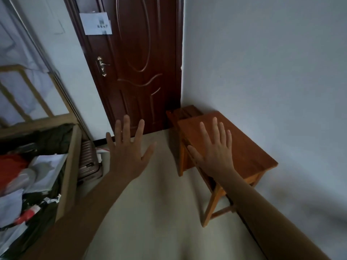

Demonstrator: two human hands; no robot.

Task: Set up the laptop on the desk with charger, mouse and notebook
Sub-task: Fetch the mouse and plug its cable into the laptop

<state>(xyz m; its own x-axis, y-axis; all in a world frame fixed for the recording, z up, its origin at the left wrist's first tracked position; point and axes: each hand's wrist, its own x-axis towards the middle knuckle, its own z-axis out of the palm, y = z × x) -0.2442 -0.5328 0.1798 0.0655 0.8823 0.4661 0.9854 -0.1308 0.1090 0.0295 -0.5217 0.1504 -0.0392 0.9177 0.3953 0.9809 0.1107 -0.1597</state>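
Hands are spreading wide, holding nothing: the right hand (216, 151) is hovering nearer the wooden desk (244, 147), its length running away along the wall, than the left hand (127, 149).

My right hand (216, 152) hides part of the worktop (249, 154); its near legs pass behind my forearm. Print on the door's paper notice (95, 23) is too blurred to read. The bed (37, 166) is cut off at left.

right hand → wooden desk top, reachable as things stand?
Probably yes. The right hand is open with fingers spread, held out in line with the wooden desk top, which is bare; nothing shows between them. Whether it touches cannot be told.
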